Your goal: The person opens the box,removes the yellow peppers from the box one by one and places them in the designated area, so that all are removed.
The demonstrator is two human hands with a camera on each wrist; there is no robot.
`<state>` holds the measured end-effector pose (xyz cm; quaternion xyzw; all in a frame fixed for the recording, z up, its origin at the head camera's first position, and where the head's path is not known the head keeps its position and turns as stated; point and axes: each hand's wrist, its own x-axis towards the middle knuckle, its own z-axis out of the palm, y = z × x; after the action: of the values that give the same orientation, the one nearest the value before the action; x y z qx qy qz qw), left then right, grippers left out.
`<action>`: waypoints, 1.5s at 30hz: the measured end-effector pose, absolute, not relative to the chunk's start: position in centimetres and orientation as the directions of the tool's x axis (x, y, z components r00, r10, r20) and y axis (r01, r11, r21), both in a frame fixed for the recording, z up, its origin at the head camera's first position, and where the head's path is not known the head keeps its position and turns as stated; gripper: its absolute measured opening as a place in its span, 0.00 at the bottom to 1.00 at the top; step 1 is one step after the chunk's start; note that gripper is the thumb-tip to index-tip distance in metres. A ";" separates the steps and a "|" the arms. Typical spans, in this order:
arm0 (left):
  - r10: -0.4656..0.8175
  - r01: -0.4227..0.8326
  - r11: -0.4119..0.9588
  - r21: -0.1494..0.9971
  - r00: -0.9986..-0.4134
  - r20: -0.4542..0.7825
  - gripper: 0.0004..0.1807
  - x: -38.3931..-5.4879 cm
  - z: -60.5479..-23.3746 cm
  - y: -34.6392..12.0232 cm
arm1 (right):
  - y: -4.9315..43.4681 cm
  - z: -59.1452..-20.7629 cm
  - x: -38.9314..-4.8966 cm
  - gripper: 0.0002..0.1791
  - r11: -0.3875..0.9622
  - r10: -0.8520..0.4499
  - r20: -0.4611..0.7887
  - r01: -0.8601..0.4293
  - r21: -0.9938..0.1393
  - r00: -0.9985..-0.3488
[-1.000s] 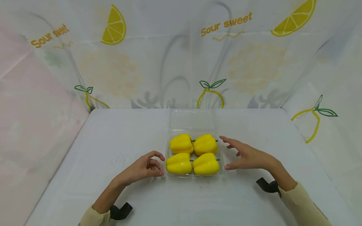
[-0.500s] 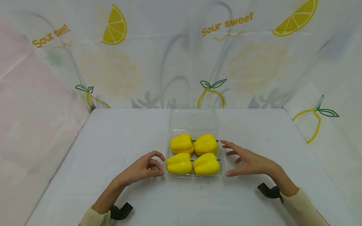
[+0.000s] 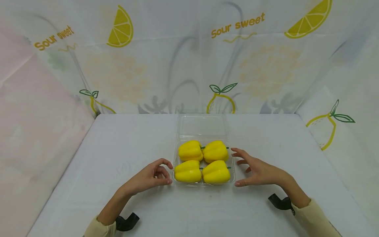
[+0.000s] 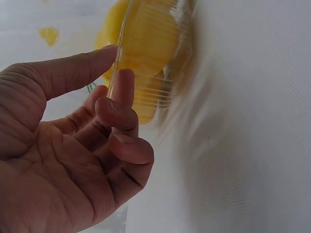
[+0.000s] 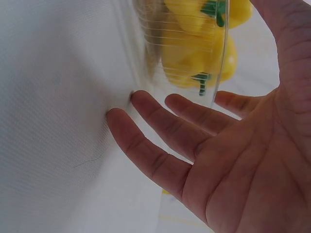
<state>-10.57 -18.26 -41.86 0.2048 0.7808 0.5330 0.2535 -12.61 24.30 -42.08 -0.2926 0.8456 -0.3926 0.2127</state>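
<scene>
A clear plastic container (image 3: 202, 185) lies on the white table with its transparent lid (image 3: 202, 125) folded back toward the wall. Several yellow bell peppers (image 3: 188, 171) with green stems fill its base in two rows. At its left edge my left hand (image 3: 148, 176) holds the rim (image 4: 121, 46), thumb on one side and curled fingers on the other. Beside the right edge, my right hand (image 3: 260, 169) is spread, thumb near the front corner and forefinger by the back pepper (image 3: 215, 151). In the right wrist view, its lower fingers (image 5: 150, 158) reach down close to the tabletop.
A fabric backdrop (image 3: 160, 65) with printed lemons rises behind the table (image 3: 133, 138), and similar cloth hangs at both sides. Black curved wrist mounts (image 3: 127, 222) stick out by both beige sleeves (image 3: 315, 217).
My right hand has come slightly nearer to me along the container's right side, its thumb now by the front corner. The left hand, container and peppers stay put.
</scene>
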 end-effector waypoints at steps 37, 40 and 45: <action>0.555 0.398 0.464 0.792 -0.827 0.091 0.29 -10.6 -40.1 -15.5 | 24.3 -41.9 -12.5 0.61 0.539 -0.654 -0.152 -0.315 -0.781 -0.741; 0.558 0.388 0.463 0.797 -0.826 0.078 0.31 -10.5 -39.9 -15.1 | 24.2 -41.9 -12.5 0.61 0.538 -0.655 -0.150 -0.316 -0.782 -0.741; 0.555 0.402 0.474 0.783 -0.827 0.088 0.32 -10.6 -39.8 -14.4 | 24.3 -42.0 -12.5 0.61 0.542 -0.651 -0.147 -0.321 -0.777 -0.745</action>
<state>-10.57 -14.41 -39.78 0.2801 0.8539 0.4295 0.0893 -12.50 24.31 -41.96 -0.2854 0.8513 -0.3840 0.2151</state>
